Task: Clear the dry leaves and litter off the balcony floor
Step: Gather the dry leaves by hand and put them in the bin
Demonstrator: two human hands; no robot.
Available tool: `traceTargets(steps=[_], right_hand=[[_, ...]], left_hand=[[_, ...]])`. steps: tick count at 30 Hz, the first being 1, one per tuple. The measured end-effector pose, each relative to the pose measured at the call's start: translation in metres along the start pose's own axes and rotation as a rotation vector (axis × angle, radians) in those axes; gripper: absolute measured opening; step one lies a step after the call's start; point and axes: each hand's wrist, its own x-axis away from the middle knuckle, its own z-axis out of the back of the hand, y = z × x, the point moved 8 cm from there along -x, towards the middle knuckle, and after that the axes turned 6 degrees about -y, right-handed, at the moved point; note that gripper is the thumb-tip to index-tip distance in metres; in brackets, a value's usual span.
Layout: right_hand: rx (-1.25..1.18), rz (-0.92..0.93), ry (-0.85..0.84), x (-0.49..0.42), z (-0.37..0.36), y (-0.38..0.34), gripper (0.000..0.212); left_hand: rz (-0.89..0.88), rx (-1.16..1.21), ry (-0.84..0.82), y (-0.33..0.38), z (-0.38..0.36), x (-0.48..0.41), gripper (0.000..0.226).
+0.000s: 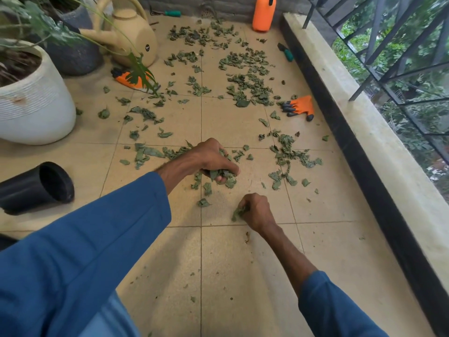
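Observation:
Dry green leaves (247, 76) lie scattered over the beige tiled balcony floor (230, 122), thickest in the middle and far part. My left hand (211, 159) grips a bunch of leaves (224, 177) just above the tiles at the centre. My right hand (256, 210), nearer to me and a little to the right, pinches a few leaves (238, 212) against the floor. More loose leaves (289, 154) sit to the right of both hands. Small crumbs dot the tiles close to me.
A white planter (34, 103) and a dark pot (73, 57) stand at left, with a black pot (36, 186) lying on its side. A beige watering can (131, 37), orange sprayer (263, 13) and two orange gloves (300, 107) (128, 79) lie around. A low parapet (364, 122) with railing runs along the right.

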Motion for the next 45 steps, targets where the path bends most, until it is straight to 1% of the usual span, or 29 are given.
traceTargets(steps=[4,8,10,12,16,18,21,24,26,31,35,37,39,43,45], right_hand=[[-0.064,0.124,-0.031,-0.009,-0.015,-0.054,0.02],[-0.094,0.201,-0.065,-0.021,-0.037,-0.09,0.023],[-0.093,0.217,-0.055,-0.027,-0.044,-0.098,0.023],[-0.045,0.227,-0.022,-0.031,-0.05,-0.101,0.021],[0.117,0.275,-0.087,-0.027,-0.075,-0.106,0.015],[0.137,0.278,-0.085,-0.022,-0.08,-0.104,0.013],[0.05,0.244,-0.075,-0.022,-0.072,-0.093,0.015],[-0.054,0.208,-0.011,-0.027,-0.044,-0.081,0.018],[-0.073,0.198,0.025,-0.033,-0.025,-0.078,0.02],[-0.006,0.261,0.007,-0.052,-0.012,-0.099,0.021],[0.12,0.28,0.01,-0.065,-0.033,-0.103,0.015],[0.177,0.292,0.033,-0.067,-0.043,-0.101,0.015],[0.228,0.32,0.043,-0.067,-0.049,-0.104,0.014],[0.328,0.342,-0.015,-0.061,-0.059,-0.108,0.003],[0.327,0.337,-0.034,-0.058,-0.064,-0.106,0.009]], left_hand=[[0.007,-0.013,0.002,-0.004,0.006,0.004,0.052],[0.007,-0.019,0.037,-0.008,0.018,0.013,0.047],[0.01,-0.011,0.044,-0.011,0.022,0.018,0.045],[0.015,-0.006,0.055,-0.014,0.027,0.021,0.04],[0.034,0.014,0.076,-0.023,0.036,0.027,0.04],[0.034,0.036,0.075,-0.025,0.038,0.028,0.039],[0.033,0.05,0.087,-0.027,0.041,0.027,0.041],[0.031,0.037,0.112,-0.027,0.044,0.026,0.04],[0.037,0.027,0.111,-0.029,0.044,0.024,0.04],[0.052,-0.014,0.128,-0.036,0.047,0.023,0.036],[0.084,-0.054,0.147,-0.048,0.055,0.026,0.039],[0.101,-0.063,0.148,-0.054,0.058,0.027,0.042],[0.114,-0.074,0.151,-0.06,0.062,0.028,0.04],[0.14,-0.089,0.156,-0.069,0.065,0.025,0.038],[0.152,-0.095,0.166,-0.072,0.065,0.023,0.039]])
